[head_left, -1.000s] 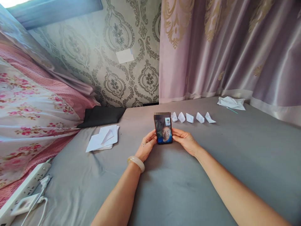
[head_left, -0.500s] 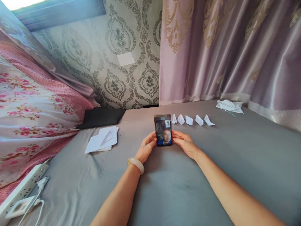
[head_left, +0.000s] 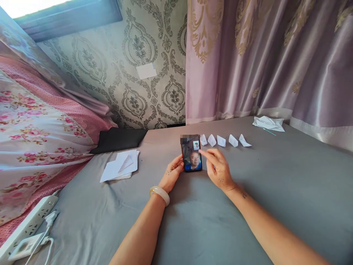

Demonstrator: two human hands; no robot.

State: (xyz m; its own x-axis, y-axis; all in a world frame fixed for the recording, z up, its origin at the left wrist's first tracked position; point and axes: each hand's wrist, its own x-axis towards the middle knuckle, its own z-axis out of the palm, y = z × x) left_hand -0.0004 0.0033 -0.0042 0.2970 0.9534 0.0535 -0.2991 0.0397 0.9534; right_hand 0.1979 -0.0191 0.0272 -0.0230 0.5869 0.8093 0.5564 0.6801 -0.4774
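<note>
A smartphone [head_left: 189, 149] stands upright above the bed, its lit screen facing me with a video call on it: a person in the main picture and a small inset at the upper right. My left hand [head_left: 173, 172], with a pale bangle [head_left: 159, 194] on the wrist, grips the phone by its left edge. At the phone's right edge is my right hand [head_left: 220, 170], holding nothing, with its index finger stretched out towards the screen. Whether the fingertip touches the glass I cannot tell. Behind and right of the phone, several folded white paper pieces [head_left: 221, 141] stand in a row.
White paper sheets [head_left: 110, 169] lie on the grey bed sheet [head_left: 220, 224] at left, near a black cloth-like item [head_left: 120, 139]. More paper [head_left: 267, 123] and a thin green stick [head_left: 269, 131] rest at far right. A power strip [head_left: 33, 219] with cables sits front left.
My right hand has let go of the phone's right side and risen, index finger extended at the screen's edge. My left hand keeps its hold.
</note>
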